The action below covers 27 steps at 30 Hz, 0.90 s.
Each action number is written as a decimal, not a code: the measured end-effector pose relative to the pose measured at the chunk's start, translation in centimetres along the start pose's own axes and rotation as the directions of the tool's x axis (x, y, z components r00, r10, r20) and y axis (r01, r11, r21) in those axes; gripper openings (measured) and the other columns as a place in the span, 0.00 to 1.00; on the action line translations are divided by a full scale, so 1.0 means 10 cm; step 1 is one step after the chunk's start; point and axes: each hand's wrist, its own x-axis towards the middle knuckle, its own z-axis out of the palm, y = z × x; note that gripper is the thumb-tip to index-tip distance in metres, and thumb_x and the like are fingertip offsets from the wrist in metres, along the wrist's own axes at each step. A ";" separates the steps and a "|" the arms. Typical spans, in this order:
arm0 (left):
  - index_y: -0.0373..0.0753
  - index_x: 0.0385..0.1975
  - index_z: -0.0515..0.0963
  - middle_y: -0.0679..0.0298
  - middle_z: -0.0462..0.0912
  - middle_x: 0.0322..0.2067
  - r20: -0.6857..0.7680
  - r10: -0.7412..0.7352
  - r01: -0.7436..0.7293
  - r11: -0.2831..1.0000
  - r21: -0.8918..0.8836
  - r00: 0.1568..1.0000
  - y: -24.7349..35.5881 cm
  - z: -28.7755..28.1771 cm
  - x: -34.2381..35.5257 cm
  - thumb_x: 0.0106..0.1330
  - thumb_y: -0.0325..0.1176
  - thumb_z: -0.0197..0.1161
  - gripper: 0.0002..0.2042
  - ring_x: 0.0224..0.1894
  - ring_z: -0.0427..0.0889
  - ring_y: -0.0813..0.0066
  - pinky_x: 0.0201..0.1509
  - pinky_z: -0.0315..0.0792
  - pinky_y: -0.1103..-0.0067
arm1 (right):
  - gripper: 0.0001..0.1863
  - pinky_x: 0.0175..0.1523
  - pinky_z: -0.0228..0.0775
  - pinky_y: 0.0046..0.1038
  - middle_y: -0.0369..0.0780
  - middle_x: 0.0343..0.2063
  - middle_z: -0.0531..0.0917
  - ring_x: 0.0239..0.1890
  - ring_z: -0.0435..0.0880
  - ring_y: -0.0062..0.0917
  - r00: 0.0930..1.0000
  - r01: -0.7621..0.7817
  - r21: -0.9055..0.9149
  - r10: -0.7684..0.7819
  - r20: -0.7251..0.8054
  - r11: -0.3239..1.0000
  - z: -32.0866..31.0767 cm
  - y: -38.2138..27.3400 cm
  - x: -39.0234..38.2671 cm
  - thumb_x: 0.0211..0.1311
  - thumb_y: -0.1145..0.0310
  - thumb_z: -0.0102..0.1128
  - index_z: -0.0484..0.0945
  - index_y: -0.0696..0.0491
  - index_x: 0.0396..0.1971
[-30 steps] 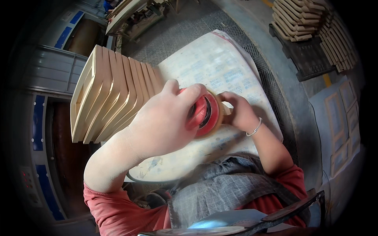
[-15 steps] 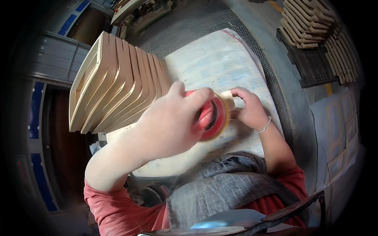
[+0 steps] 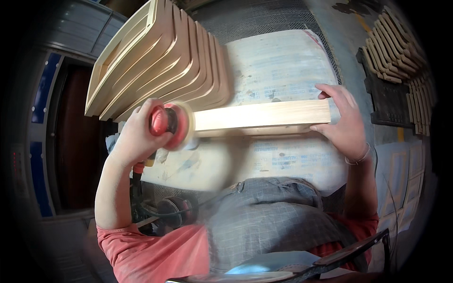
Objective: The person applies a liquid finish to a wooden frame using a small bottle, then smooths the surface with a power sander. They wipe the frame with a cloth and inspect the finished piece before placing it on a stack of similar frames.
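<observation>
My left hand (image 3: 137,134) is wrapped round a red and black hand-held power sander (image 3: 163,121). The round pad (image 3: 185,125) of this sander meets the left end of a long, pale wooden piece (image 3: 264,114). A second strip of wood shows just below its broad, flat face; the rest of its shape is hidden. At the other end, my right hand (image 3: 347,118) holds the piece between the thumb below and the fingers above. The piece lies crosswise over a covered worktable (image 3: 283,56).
Several curved wooden frames (image 3: 174,56) stand packed together on the table's far left. More wooden parts (image 3: 394,47) are stacked on a black pallet (image 3: 387,101) at the right. A dark round object (image 3: 174,210) and a cable (image 3: 207,205) are below the table's near left edge.
My left hand and the sander have moved left, away from my right hand. The right hand has moved right, and the wooden piece now shows lengthwise between them. The whole view has shifted.
</observation>
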 end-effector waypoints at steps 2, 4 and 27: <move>0.41 0.51 0.70 0.51 0.78 0.45 -0.035 -0.117 0.115 0.993 -0.038 0.993 -0.33 -0.03 -0.03 0.47 0.30 0.69 0.28 0.49 0.78 0.53 0.55 0.72 0.68 | 0.33 0.60 0.66 0.36 0.40 0.47 0.77 0.52 0.74 0.38 0.969 0.230 -0.234 -0.244 -0.031 0.945 0.03 -0.12 0.07 0.35 0.80 0.70 0.76 0.54 0.50; 0.41 0.50 0.70 0.54 0.79 0.42 -0.061 -0.171 0.166 0.983 -0.075 0.983 -0.74 -0.06 -0.10 0.46 0.30 0.69 0.27 0.45 0.79 0.58 0.52 0.73 0.70 | 0.30 0.60 0.66 0.38 0.43 0.50 0.76 0.53 0.74 0.41 0.906 0.397 -0.378 -0.424 0.012 0.837 0.10 -0.29 0.11 0.38 0.81 0.66 0.77 0.55 0.49; 0.36 0.53 0.70 0.48 0.77 0.42 0.334 0.126 -0.108 0.991 -0.074 0.934 0.36 2.90 0.62 0.54 0.35 0.67 0.26 0.45 0.80 0.53 0.43 0.78 0.65 | 0.26 0.35 0.70 0.36 0.44 0.27 0.77 0.30 0.78 0.40 0.885 0.449 -0.357 -0.352 0.305 0.819 0.75 -0.40 0.53 0.49 0.49 0.67 0.73 0.57 0.37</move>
